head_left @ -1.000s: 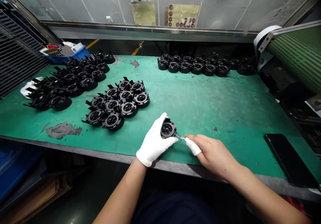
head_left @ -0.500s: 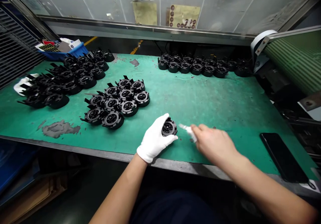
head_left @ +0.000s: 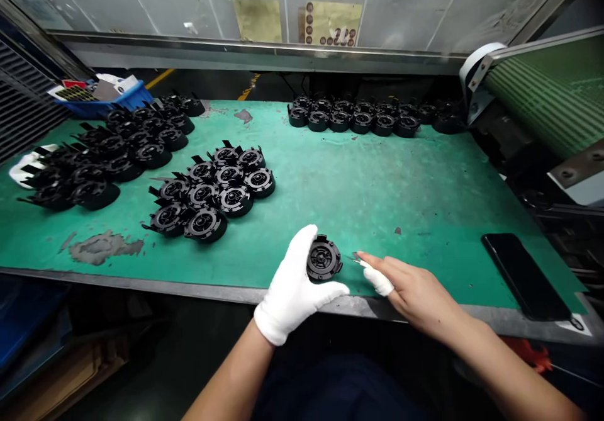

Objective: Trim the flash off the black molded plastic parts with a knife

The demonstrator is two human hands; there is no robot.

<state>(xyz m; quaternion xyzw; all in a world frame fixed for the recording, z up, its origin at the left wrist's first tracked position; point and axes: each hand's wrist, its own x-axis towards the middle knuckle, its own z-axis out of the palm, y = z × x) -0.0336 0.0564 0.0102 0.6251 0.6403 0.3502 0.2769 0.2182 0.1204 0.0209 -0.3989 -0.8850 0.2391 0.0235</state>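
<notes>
My left hand (head_left: 295, 282), in a white glove, cups a round black plastic part (head_left: 324, 258) near the table's front edge. Its fingers lie along the part's left side and the thumb reaches out below it. The part's ringed, slotted face is turned up. Just to its right, my bare right hand (head_left: 406, 282) pinches a small, thin blade-like metal tool (head_left: 355, 257), its tip pointing at the part but apart from it. A white cover (head_left: 378, 280) wraps the right thumb. Most of the tool is hidden in the fingers.
Similar black parts stand in a cluster (head_left: 212, 188) left of my hands, a larger group (head_left: 117, 150) at far left and rows (head_left: 352, 116) at the back. A blue bin (head_left: 117, 100) sits back left; a phone (head_left: 526, 276) lies right, below a green conveyor (head_left: 552, 94).
The right hand has turned, so the blade-like tip now shows beyond the fingers. My left thumb has spread away from the part, whose face shows more fully. The view has shifted slightly.
</notes>
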